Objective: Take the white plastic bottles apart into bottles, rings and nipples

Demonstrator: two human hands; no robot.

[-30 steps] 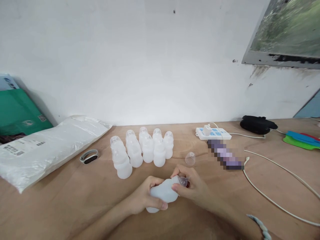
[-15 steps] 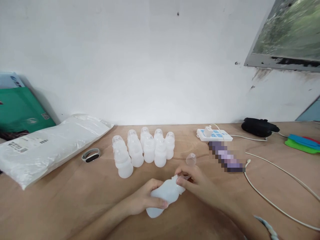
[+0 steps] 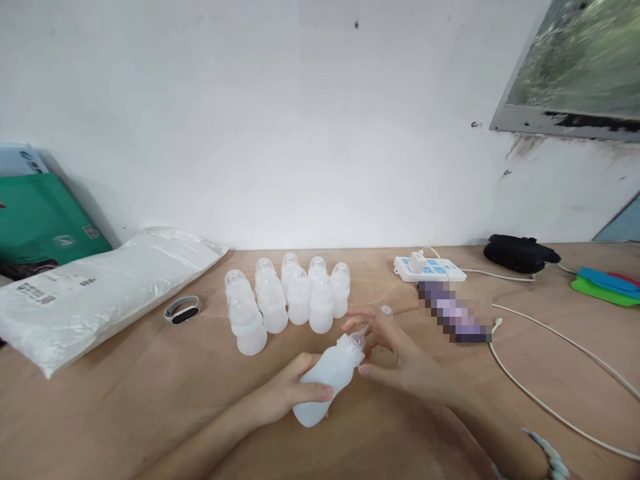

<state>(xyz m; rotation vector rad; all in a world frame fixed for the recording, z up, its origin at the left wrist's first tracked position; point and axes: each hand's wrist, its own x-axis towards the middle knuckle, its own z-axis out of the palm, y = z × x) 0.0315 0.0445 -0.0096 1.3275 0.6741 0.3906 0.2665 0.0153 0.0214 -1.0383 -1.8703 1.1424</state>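
Note:
My left hand (image 3: 287, 393) grips a white translucent plastic bottle (image 3: 327, 380), tilted with its small clear nozzle tip (image 3: 358, 340) pointing up and to the right. My right hand (image 3: 395, 357) hovers just right of the nozzle with fingers spread and nothing in them. A loose clear cap (image 3: 385, 311) lies on the wooden table (image 3: 150, 393) just behind my right fingers. Several capped white bottles (image 3: 287, 297) stand in a cluster farther back.
A large white plastic bag (image 3: 95, 287) lies at the left, a wristband (image 3: 181, 310) beside it. A white power strip (image 3: 429, 268), a pixelated object (image 3: 453, 312), a white cable (image 3: 555, 373), a black object (image 3: 520, 252) and coloured sheets (image 3: 605, 281) sit at the right.
My right hand has let go of the nozzle tip and opened, lifting slightly away. The bottle has tilted more upright in my left hand.

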